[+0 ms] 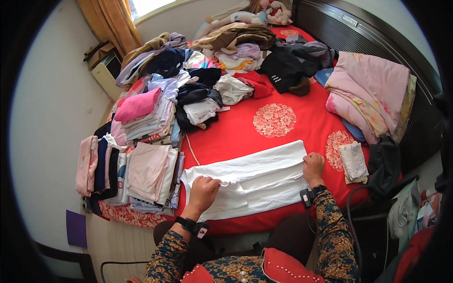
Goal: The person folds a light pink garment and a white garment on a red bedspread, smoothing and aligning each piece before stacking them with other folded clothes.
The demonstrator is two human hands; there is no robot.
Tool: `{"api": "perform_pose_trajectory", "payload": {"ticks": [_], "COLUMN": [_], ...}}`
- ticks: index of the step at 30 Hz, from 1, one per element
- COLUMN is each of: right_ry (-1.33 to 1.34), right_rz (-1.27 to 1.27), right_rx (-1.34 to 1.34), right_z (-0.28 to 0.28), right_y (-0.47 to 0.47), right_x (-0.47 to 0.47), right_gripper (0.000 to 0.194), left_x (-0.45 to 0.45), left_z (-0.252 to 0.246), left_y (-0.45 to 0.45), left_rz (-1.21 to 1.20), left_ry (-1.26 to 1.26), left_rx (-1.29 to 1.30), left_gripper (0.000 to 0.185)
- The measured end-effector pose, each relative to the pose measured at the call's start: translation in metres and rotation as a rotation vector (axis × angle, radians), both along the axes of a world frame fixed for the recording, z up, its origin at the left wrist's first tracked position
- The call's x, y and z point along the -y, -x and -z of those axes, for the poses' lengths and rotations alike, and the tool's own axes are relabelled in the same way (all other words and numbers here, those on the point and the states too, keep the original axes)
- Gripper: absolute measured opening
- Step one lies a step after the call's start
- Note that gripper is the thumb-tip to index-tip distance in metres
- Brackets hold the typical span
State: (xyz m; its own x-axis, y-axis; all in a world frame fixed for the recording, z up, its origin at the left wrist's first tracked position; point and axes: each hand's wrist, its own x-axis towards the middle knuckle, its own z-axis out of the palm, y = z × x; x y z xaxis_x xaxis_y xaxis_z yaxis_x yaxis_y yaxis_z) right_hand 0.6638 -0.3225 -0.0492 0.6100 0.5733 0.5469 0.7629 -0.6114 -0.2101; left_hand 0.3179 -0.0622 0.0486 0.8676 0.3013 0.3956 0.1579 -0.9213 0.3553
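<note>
A white garment (pixel 269 192) lies spread in a long strip along the near edge of the bed, its far side folded over lengthwise. My left hand (pixel 204 192) pinches the edge of that folded layer near its left part. At the right end, my right hand (pixel 314 165) grips the corner of the same layer. Which part of the garment each hand holds cannot be told. Just left of it stands a stack of folded clothes (pixel 148 173) topped with a pale pink piece.
The bed has a red patterned sheet (pixel 233 138). Loose clothes (pixel 198 88) heap across its far side. Another folded stack carries a bright pink piece (pixel 138 104). A folded pink quilt (pixel 368 92) rests by the dark headboard (pixel 375 39). A small folded cloth (pixel 353 161) and black garment (pixel 385 169) lie right.
</note>
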Motion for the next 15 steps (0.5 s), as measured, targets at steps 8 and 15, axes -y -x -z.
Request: {"api": "perform_pose_trajectory", "payload": {"ticks": [8, 15], "right_ry": [0.076, 0.174], "right_rz": [0.0, -0.024], "right_rx": [-0.08, -0.142], "right_z": [0.006, -0.012], "right_y": [0.0, 0.004], "right_x": [0.005, -0.015], "right_gripper": [0.004, 0.03], "left_x": [-0.001, 0.006], "left_z": [0.025, 0.033], "left_y": [0.006, 0.015], "left_rz": [-0.028, -0.063], "left_ry": [-0.01, 0.08], "left_rx": [-0.075, -0.135], "left_gripper": [0.006, 0.025]}}
